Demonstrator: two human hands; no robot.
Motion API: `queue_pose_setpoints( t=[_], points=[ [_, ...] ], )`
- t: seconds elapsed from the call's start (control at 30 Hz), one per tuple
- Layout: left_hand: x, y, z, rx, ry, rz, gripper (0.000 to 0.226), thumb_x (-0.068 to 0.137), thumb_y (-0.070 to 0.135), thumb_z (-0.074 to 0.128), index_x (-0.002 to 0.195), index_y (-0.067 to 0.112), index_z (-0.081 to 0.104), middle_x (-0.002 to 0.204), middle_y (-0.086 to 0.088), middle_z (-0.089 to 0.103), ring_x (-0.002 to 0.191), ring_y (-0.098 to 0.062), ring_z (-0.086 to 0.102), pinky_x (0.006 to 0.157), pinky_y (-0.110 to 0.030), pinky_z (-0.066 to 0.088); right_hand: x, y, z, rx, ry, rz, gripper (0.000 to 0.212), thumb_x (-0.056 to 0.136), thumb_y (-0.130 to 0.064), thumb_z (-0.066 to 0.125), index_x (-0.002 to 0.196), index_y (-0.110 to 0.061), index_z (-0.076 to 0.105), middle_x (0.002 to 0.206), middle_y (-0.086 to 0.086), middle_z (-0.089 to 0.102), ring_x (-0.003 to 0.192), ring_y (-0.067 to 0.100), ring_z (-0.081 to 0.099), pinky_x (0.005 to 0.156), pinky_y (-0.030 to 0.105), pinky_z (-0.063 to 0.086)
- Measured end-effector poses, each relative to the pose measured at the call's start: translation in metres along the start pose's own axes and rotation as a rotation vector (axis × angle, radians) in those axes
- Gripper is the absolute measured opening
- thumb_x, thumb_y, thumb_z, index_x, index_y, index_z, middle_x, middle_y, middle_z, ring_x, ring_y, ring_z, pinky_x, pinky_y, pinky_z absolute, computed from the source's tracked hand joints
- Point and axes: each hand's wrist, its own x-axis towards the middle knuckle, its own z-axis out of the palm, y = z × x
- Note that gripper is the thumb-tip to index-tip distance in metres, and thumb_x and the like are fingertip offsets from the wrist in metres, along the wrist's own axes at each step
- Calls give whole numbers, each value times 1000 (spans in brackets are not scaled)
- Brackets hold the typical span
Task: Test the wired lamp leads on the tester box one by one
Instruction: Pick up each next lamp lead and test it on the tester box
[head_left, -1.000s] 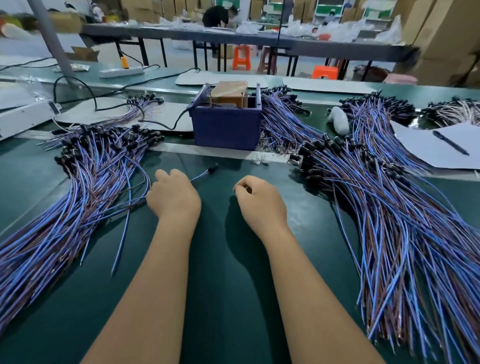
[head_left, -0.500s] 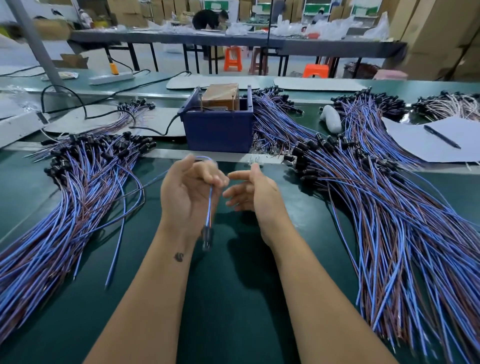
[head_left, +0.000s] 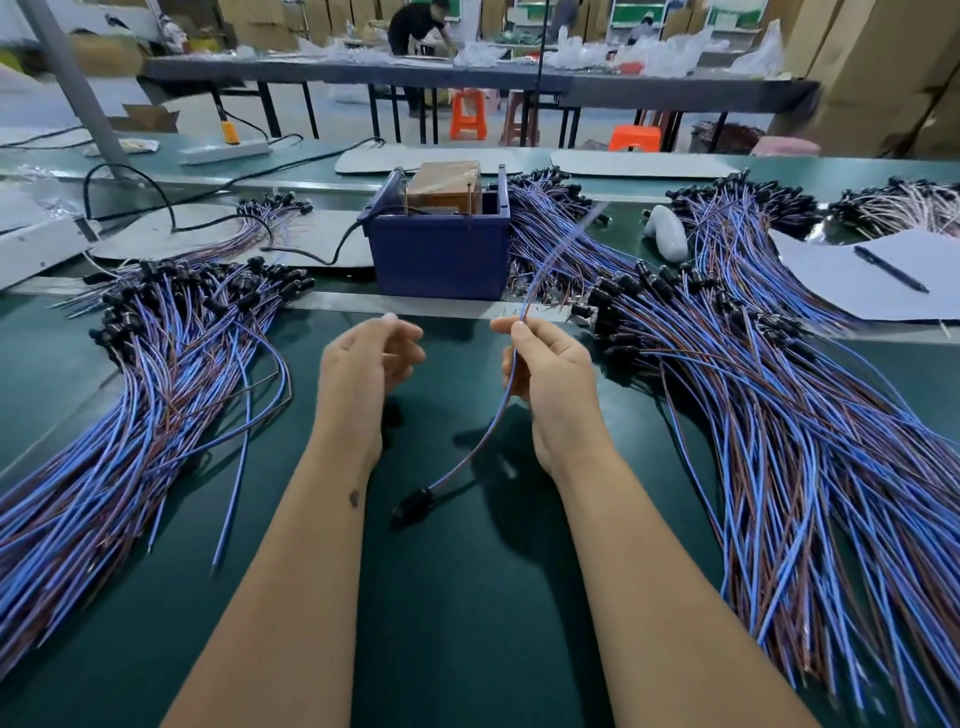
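My right hand (head_left: 550, 379) pinches one blue-and-brown wired lamp lead (head_left: 488, 431) between thumb and fingers. Its black lamp end (head_left: 413, 504) hangs low over the green mat, while the free wire ends rise, blurred, toward the tester box (head_left: 441, 254), a dark blue bin with a brown block and two upright pins in it. My left hand (head_left: 363, 364) hovers beside the right one, fingers curled loosely apart, holding nothing. Large heaps of similar leads lie at the left (head_left: 156, 374) and at the right (head_left: 779, 415).
A black power cable (head_left: 171, 208) runs left from the tester box. White paper with a pen (head_left: 891, 270) lies at the right, a white object (head_left: 665, 234) behind the right heap. A power strip (head_left: 223, 151) sits at the back left. A person works at a far table.
The lead passed from my left hand to my right hand. My left hand let go and opened. The lamp end dropped lower and the wire ends swung up toward the box.
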Motion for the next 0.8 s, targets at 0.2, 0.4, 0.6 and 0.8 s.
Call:
queue_pose_setpoints(
  t=[0.2,0.4,0.6,0.8],
  points=[
    [-8,-11,27,80,-176,-26,26,101,21,50,96,19,76,91,-1,77,84,-15,69,80,-30,51,-5,7,20,-129,-181,-11,27,100,-7,47,85,-14,68,69,-3,64,61,4,54,62,17,43],
    [-10,-18,35,-29,-122,-36,18,95,14,60,91,19,77,92,-8,76,85,-18,70,78,-30,53,-4,10,19,-116,-190,-22,23,99,-5,49,90,-12,70,63,-15,64,59,-6,56,58,9,43],
    [-7,-11,31,-78,-51,-78,18,92,15,66,80,20,78,84,-6,76,77,-18,70,76,-37,57,-4,10,18,-145,-177,-10,25,101,-5,46,93,-7,70,72,-3,65,62,2,57,56,14,46],
    [-5,-10,24,156,-40,44,14,99,17,54,91,18,66,79,5,76,69,-12,70,66,-26,57,-4,10,15,-265,-65,-44,29,100,-10,46,81,-12,67,48,-9,49,49,5,44,52,19,36]
  ],
)
